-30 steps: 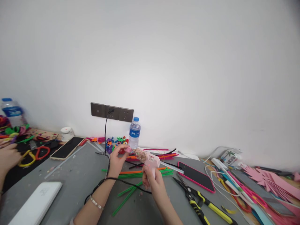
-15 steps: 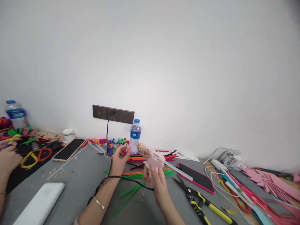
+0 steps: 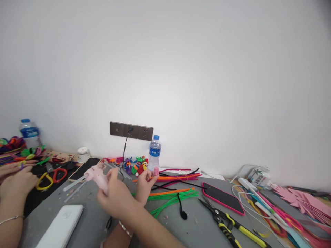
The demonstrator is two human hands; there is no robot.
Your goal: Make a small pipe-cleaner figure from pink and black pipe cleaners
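Observation:
My right hand [image 3: 115, 196] is closed around the handle of a pale pink hot glue gun [image 3: 97, 176], and that arm crosses over my left forearm. A clear glue stick [image 3: 73, 184] pokes out of the gun's back end, towards the left. Between thumb and fingers of my left hand [image 3: 145, 184] is a small fuzzy pink piece [image 3: 156, 171], in front of a water bottle [image 3: 154, 153]. Green pipe cleaners [image 3: 173, 201] lie just right of my left hand. Small colourful figures [image 3: 136, 166] stand behind it.
A white power bank [image 3: 60, 225] lies front left, and a black phone [image 3: 84, 168] behind it. To the right are a pink-edged phone [image 3: 223, 198] and yellow-black pliers [image 3: 224, 218]. At far left, a co-worker's hands [image 3: 18, 181] are near scissors [image 3: 51, 179].
My right hand has swung the glue gun left across my left arm, and its glue stick now points left. My left hand, still pinching the pink piece, has shifted slightly right.

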